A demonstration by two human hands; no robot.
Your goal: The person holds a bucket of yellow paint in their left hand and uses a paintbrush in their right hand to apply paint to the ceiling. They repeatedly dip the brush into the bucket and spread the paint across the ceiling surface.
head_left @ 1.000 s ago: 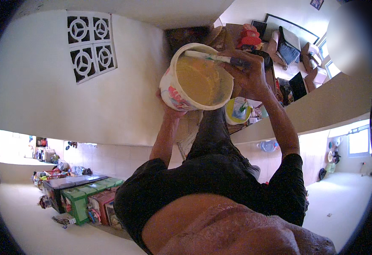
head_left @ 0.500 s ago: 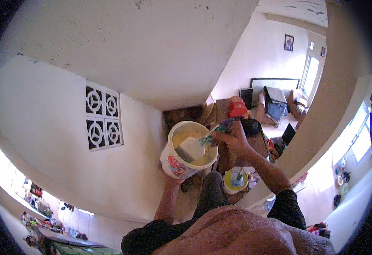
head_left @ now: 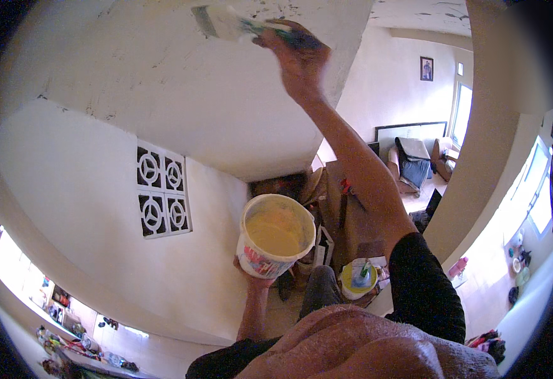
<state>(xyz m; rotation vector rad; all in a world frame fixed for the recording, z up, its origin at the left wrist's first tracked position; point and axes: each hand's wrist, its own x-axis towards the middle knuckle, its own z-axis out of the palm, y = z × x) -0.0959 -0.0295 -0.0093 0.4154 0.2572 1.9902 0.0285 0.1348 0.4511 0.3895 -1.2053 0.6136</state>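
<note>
My right hand [head_left: 302, 60] is raised, closed round the handle of a wide paintbrush [head_left: 226, 24]. The pale bristles point left, at the sloping white ceiling [head_left: 194, 95]; whether they touch it I cannot tell. At waist height my left hand [head_left: 250, 271] supports a white bucket [head_left: 261, 258] from below and its left side. Cream-yellow paint [head_left: 276, 237] lies inside, and the tilted bucket shows red print on its wall. The fingers under the bucket are partly hidden.
A smaller pail [head_left: 347, 292] with a yellow rim and a green-handled tool stands low by my leg. Left is a wall with a vent block [head_left: 164, 189]. A curved ledge [head_left: 472, 208] runs along the right, with armchairs [head_left: 415, 165] beyond it.
My right hand has lifted the paintbrush out of the bucket, up and left to the ceiling. The bucket sits slightly lower and further left in view, still in my left hand.
</note>
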